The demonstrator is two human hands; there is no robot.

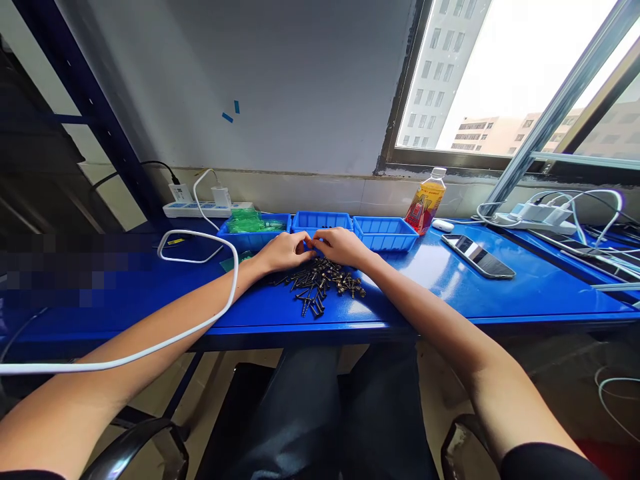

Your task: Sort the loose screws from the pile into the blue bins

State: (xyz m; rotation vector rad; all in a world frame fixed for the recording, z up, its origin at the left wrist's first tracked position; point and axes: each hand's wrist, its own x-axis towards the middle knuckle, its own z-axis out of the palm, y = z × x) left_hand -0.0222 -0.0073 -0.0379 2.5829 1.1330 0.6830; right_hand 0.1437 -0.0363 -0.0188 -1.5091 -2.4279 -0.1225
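Observation:
A loose pile of dark screws lies on the blue table near its front edge. Just behind the pile, my left hand and my right hand meet, fingertips together. Both are closed in a pinch, and whatever sits between the fingers is too small to make out. Behind my hands stand three blue bins in a row. The left bin holds green plastic bags. In the middle bin a few small dark pieces show, partly hidden by my hands. The right bin shows its ribbed inside.
A drink bottle stands right of the bins, near a white mouse-like object and a phone. Power strips with plugs lie along the wall. A white cable loops across my left forearm. A green bag lies by my left wrist.

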